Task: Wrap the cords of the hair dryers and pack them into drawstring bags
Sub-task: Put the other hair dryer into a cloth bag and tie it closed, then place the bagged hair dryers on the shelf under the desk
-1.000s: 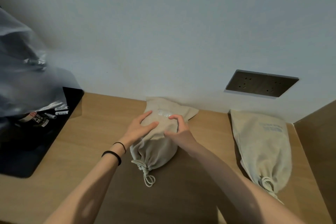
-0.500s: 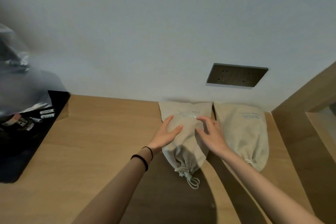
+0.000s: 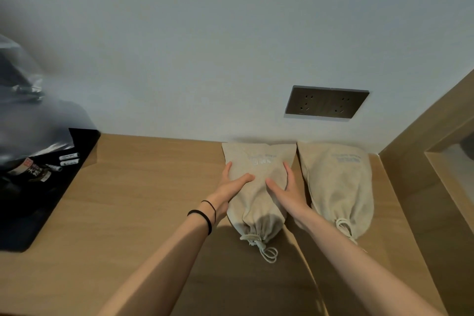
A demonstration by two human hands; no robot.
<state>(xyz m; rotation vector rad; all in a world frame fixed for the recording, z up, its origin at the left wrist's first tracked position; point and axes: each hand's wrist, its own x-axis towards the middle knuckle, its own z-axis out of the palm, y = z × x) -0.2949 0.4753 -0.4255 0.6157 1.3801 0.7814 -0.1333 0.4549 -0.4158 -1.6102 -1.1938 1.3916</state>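
The closed drawstring bag has slid right along the bench and now lies just beside the second bag, its base at the wall. The left hand and right hand lie flat on it, fingers straight, gripping nothing. Both bags look packed, so the task seems nearly done

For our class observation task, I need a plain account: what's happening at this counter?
A person rests both hands on a beige drawstring bag lying on the wooden counter against the wall. The left hand is on its left side and the right hand on its right, fingers straight. Its cord is drawn tight. A second bag, also closed, lies just to its right. What is inside cannot be seen.
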